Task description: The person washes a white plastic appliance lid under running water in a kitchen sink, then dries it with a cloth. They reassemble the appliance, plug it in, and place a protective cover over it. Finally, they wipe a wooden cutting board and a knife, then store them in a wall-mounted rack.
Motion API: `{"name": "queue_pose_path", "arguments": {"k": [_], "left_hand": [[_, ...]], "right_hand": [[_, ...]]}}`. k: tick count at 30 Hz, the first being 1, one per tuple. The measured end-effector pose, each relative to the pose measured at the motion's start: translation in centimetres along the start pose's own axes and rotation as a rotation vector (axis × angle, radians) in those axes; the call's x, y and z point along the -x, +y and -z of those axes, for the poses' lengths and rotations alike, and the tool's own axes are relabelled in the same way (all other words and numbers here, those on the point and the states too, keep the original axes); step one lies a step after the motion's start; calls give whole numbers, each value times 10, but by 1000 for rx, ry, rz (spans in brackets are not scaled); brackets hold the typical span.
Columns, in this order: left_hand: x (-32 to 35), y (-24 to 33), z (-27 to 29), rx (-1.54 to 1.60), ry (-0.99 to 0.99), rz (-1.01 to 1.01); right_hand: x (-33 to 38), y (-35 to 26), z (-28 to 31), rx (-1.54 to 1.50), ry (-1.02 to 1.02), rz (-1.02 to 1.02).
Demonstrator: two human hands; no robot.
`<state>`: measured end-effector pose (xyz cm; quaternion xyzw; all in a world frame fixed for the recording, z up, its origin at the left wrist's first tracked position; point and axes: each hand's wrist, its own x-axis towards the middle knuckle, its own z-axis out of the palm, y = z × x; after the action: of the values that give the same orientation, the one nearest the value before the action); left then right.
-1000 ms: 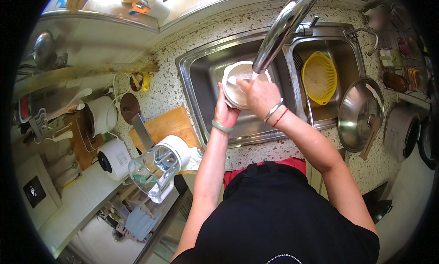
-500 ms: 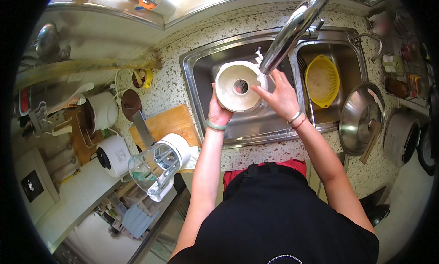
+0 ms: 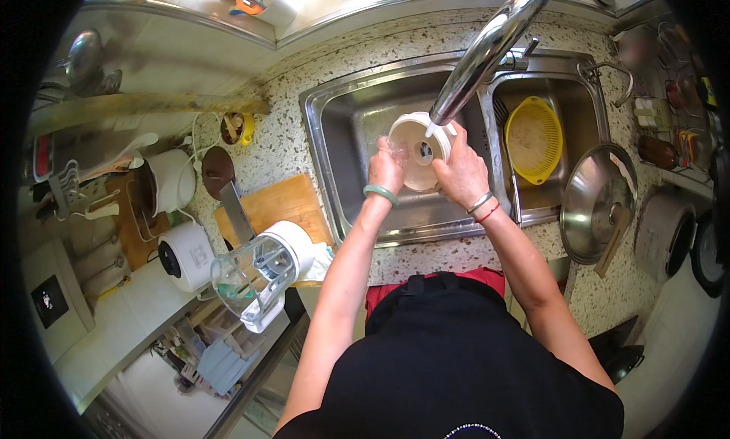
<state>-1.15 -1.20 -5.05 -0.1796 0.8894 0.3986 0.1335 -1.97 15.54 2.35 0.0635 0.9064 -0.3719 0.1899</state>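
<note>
Over the left sink basin, a round off-white funnel-shaped part is tilted under the spout of the chrome faucet. My right hand grips it by the right rim, thumb on the inner side and fingers behind. At its left edge is my left hand, fingers curled and smeared by motion and splashing water; whether they grip the rim is unclear. A dark hole with something metallic shows in the part's middle.
A yellow colander sits in the right basin, a metal lid beside it. On the left are a wooden cutting board, a knife and a clear blender jug with a white base, lying near the counter's edge.
The funnel-shaped part has moved right and tipped toward the right. My right hand has closed on its rim; my left has come from beneath it to its left edge.
</note>
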Motion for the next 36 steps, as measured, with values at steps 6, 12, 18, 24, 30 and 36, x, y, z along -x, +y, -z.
{"name": "queue_pose_path", "arguments": {"k": [6, 12, 18, 24, 30, 36], "left_hand": [[-8, 2, 21, -176, -109, 19], [23, -26, -34, 355, 107, -98], [-11, -12, 5, -321, -95, 11], [-9, -19, 14, 810, -153, 394], [18, -5, 37, 1211, -325, 345], [23, 0, 41, 848, -351, 283]], "right_hand": [[-14, 24, -23, -177, 4, -110], [-16, 22, -25, -161, 23, -163], [-7, 18, -24, -89, -78, -166], [-23, 69, -75, -794, -84, -217], [-37, 81, -105, -743, -148, -80], [-49, 43, -76, -124, 70, 300]]}}
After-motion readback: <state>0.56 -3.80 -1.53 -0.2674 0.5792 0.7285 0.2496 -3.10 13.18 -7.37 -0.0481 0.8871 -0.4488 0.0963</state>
